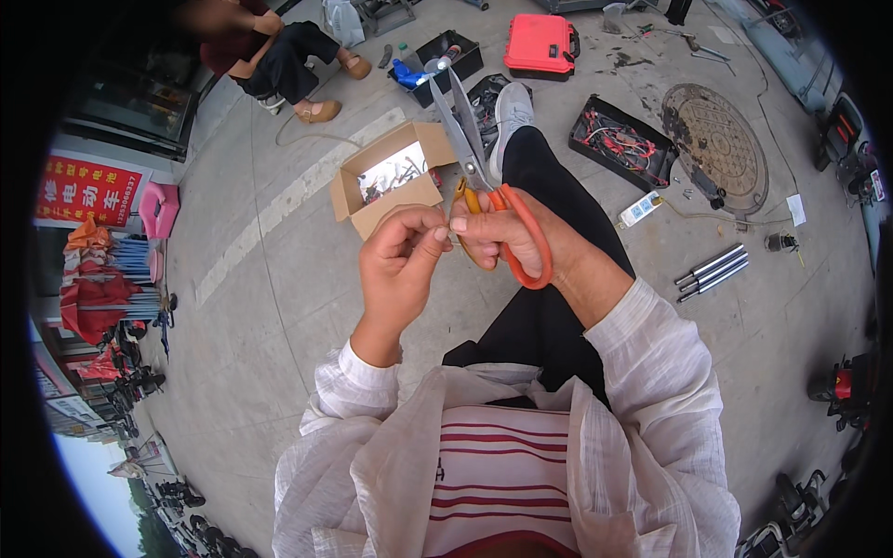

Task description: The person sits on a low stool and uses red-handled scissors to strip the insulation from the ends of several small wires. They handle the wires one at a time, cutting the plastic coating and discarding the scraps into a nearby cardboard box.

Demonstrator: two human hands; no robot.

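My right hand (507, 232) is closed around a large pair of scissors (475, 139), its thumb pressing toward the left hand. The blades point away from me and stand apart; a thick orange-red handle loop curves round the heel of the hand. Beside its fingers shows a yellow-orange curved piece; I cannot tell whether it is the other handle or a separate tool. My left hand (405, 251) is closed in a pinch, fingertips meeting the right thumb. Whatever it pinches is too small to name. Beyond the hands lies an open cardboard box (377, 177) with small parts inside.
A black tray of red and dark wires (619, 144) lies right of my outstretched leg, near a white power strip (640, 210) and metal tubes (713, 272). Farther off are a red hard case (540, 45), a manhole cover (714, 139) and a seated person (288, 60).
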